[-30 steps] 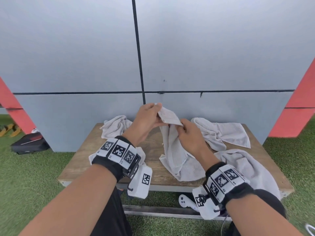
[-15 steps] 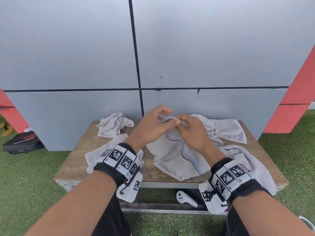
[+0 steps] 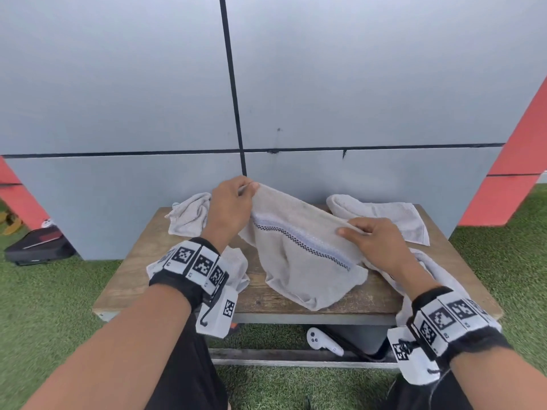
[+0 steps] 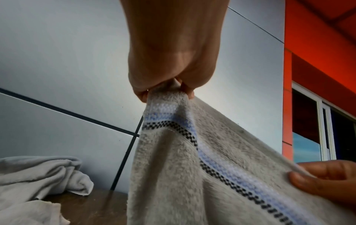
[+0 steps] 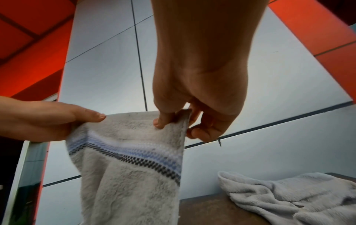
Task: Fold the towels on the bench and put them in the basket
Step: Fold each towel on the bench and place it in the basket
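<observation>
The right hand pinched one top corner of a grey striped towel; the left hand held the other, above a wooden bench.

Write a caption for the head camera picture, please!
Both hands, left and right, stretch a striped towel above the bench.

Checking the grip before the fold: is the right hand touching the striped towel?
Touching. The right wrist view shows the right hand pinching the striped towel at its top edge between thumb and fingers.
</observation>
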Demonstrator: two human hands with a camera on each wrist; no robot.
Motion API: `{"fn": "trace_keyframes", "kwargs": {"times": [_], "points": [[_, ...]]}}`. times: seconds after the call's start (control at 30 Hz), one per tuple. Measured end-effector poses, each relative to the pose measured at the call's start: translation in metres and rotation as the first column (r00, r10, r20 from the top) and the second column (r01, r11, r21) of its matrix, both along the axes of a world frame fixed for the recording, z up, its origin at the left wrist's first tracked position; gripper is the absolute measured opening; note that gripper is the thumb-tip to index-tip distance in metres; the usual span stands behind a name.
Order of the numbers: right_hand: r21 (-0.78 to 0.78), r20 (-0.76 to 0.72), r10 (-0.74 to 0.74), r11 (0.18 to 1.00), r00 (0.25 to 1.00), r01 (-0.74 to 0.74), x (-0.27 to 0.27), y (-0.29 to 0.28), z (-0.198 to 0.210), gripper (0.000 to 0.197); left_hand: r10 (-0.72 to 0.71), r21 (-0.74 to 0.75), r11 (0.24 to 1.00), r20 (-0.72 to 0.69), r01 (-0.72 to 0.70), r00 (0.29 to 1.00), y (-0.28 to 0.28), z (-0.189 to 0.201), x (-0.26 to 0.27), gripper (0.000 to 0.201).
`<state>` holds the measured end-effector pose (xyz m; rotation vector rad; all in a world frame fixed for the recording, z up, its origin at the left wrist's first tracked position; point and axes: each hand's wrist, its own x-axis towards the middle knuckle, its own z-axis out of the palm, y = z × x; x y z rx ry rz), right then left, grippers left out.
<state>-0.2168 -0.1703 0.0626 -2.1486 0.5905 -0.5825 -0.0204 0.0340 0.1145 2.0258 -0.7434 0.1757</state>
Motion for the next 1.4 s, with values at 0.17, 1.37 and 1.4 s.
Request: {"fn": "trace_keyframes", "kwargs": {"times": [0.17,1.37,1.4], "points": [[-0.02,0.191,-0.242,0.968,0.951,0.251,0.002,-0.017,-0.002,0.011,-0.062,0.173,0.982,-0.1,0.079,0.993,-0.002,-0.016,0.0,0.024],[-0.218,-0.167,-0.068,0.976,0.984,0.03,0.228,-0.119,-0.014,0.029,-0.269,0.389,0.889,0.015,0.243,0.963,-0.154,-0.078,0.155,0.033],[-0.254,-0.119,-0.094,0.965,0.988,0.062,0.242,-0.132,-0.002,0.02,-0.21,0.356,0.919,0.073,0.171,0.975,-0.158,-0.067,0.17,0.032]]}}
